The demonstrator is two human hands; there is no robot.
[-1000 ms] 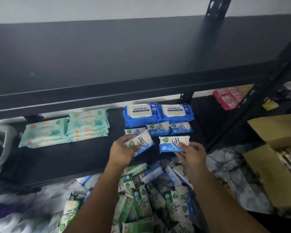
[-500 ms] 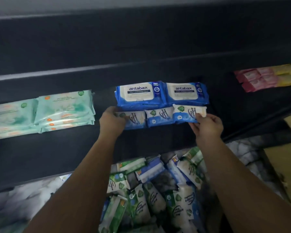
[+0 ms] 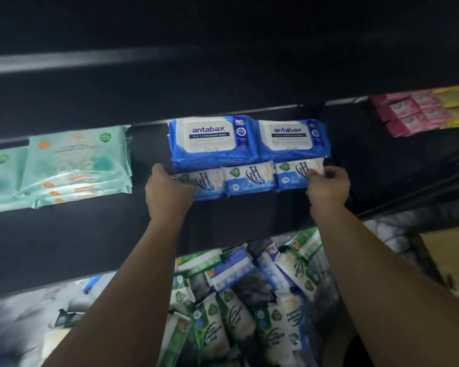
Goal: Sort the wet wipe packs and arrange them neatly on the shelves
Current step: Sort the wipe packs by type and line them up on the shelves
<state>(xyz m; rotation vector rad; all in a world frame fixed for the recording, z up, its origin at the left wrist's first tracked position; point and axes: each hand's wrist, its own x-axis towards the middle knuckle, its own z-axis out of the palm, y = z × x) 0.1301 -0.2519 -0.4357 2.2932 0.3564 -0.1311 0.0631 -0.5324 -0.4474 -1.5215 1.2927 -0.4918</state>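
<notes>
Nearest, a heap of green and blue soft plastic packs (image 3: 239,300) lies below the black metal shelf (image 3: 90,234). On the shelf, three small blue-and-white wipe packs (image 3: 247,177) lie in a row, long axes left-right. The left hand (image 3: 167,189) grips the leftmost and the right hand (image 3: 327,184) pinches the rightmost — just before two large blue Antabax packs (image 3: 249,139).

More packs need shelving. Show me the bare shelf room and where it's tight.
Bare shelf: between teal packs and Antabax packs; between Antabax packs and pink packs; the front strip. Tight: small blue packs, left hand and right hand there.
</notes>
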